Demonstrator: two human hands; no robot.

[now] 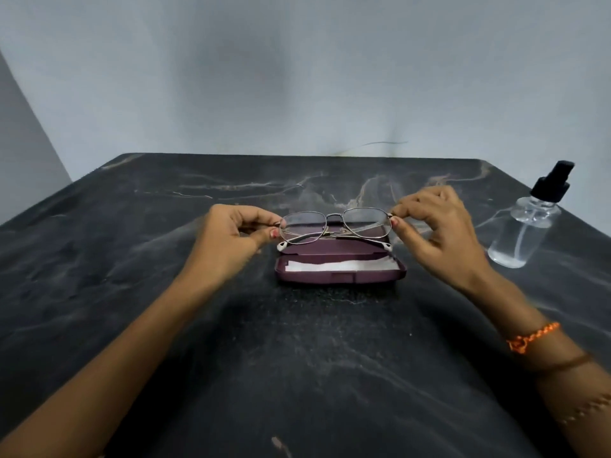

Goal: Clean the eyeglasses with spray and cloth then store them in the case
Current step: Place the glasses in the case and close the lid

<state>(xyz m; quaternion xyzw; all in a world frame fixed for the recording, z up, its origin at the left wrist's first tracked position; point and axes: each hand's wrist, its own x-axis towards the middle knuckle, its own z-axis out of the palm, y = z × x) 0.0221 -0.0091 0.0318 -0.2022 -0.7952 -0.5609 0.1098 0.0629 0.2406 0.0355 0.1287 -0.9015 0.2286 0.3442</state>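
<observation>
Forearms reach in from the table's (pixel 132 292) near edge. At its middle lies the open case (pixel 340 269), white cloth (pixel 324 266) inside. Just above it my left hand (pixel 231 236) and right hand (pixel 439 233) pinch the folded eyeglasses (pixel 335 223) by their hinges. Spray bottle (pixel 525 223) stands near the right edge.

Two hands up, the left hand (pixel 231 233) and the right hand (pixel 436 226), on one pair of glasses (pixel 335 224). One open case (pixel 340 259) mid-tabletop, one white cloth (pixel 330 266) inside it. One spray bottle (pixel 525 223) by the right edge. One orange wristband (pixel 532 337), one table (pixel 132 259).
</observation>
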